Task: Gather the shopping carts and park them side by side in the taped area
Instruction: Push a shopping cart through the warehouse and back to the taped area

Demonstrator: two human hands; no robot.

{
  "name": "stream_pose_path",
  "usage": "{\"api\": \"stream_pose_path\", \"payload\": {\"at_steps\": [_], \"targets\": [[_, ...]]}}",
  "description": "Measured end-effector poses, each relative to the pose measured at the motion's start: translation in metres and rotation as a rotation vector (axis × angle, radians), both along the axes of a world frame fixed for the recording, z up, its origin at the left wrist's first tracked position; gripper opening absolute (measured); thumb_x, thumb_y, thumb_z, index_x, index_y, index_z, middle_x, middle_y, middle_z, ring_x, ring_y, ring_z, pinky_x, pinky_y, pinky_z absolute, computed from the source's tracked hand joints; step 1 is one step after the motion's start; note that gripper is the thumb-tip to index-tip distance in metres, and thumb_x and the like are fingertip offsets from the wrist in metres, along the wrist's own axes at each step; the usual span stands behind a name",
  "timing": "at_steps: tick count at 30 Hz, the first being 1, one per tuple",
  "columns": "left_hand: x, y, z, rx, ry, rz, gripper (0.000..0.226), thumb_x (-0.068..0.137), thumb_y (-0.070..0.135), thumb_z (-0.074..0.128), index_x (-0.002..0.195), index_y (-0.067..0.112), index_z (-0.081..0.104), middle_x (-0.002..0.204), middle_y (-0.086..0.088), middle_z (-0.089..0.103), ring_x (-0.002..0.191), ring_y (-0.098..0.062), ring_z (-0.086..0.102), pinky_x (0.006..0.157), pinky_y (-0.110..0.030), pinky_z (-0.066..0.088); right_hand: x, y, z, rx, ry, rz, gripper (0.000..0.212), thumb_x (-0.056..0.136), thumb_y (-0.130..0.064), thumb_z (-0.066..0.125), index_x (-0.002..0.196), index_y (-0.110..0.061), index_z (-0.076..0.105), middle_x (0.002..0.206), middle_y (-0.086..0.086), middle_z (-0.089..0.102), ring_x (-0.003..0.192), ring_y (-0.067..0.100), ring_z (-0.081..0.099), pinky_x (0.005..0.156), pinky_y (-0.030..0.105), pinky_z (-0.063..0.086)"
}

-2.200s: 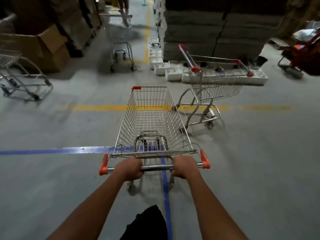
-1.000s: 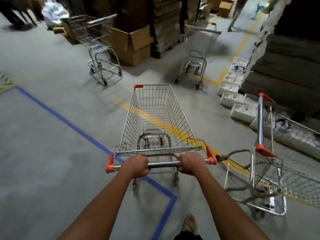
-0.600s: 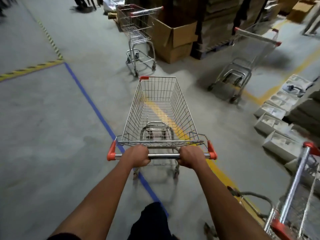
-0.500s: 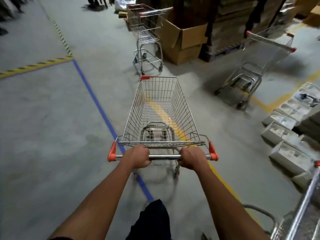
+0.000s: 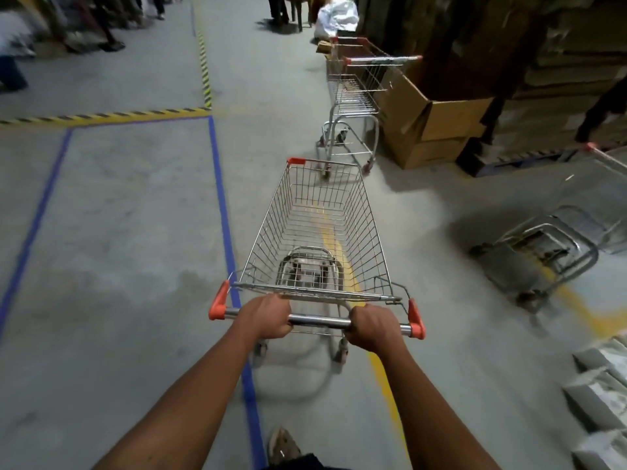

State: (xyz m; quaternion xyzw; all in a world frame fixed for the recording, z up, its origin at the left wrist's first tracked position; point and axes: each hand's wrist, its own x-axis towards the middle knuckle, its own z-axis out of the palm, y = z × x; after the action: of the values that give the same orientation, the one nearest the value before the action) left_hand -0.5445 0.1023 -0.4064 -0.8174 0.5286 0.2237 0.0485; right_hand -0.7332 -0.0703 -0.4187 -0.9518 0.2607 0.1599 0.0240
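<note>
I hold an empty wire shopping cart (image 5: 322, 212) by its metal handle bar with orange end caps. My left hand (image 5: 266, 317) grips the left part of the bar and my right hand (image 5: 373, 329) the right part. The cart stands just right of a blue tape line (image 5: 222, 198) that borders the taped area (image 5: 129, 205) on the floor to my left. A second cart (image 5: 356, 96) stands ahead beside a cardboard box. A third cart (image 5: 556, 232), blurred, is at the right.
An open cardboard box (image 5: 431, 123) and stacked pallets of cardboard line the right side. Yellow-black hazard tape (image 5: 112, 115) runs along the far end of the taped area. White foam blocks (image 5: 600, 395) lie at the lower right. People's legs show at the far left.
I have swung with the cart to the left. The blue taped area has come into full view on my left, and the carts on the right have slid rightward.
</note>
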Motion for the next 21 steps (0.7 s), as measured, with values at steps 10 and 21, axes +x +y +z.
{"api": "stream_pose_path", "payload": {"at_steps": [10,21], "targets": [[0.042,-0.096,-0.011,0.045,0.038,0.228,0.026,0.081,0.039,0.058,0.087,0.016,0.068,0.086,-0.007,0.068,0.074,-0.025,0.065,0.063,-0.033,0.053,0.081,-0.139,-0.012,-0.003,-0.008,0.256,0.033,0.085,-0.051,0.052,0.087,-0.021,0.066,0.066,-0.004,0.051,0.058,0.024,0.055,0.061,0.032,0.052],[0.048,-0.212,-0.014,0.071,-0.006,0.706,0.035,0.086,0.038,0.061,0.109,0.013,0.07,0.108,-0.015,0.071,0.101,-0.033,0.067,0.078,-0.038,0.054,0.197,-0.296,-0.007,0.008,-0.02,0.679,0.034,0.087,-0.05,0.054,0.095,-0.021,0.068,0.086,0.003,0.068,0.077,0.029,0.068,0.068,0.034,0.051]]}}
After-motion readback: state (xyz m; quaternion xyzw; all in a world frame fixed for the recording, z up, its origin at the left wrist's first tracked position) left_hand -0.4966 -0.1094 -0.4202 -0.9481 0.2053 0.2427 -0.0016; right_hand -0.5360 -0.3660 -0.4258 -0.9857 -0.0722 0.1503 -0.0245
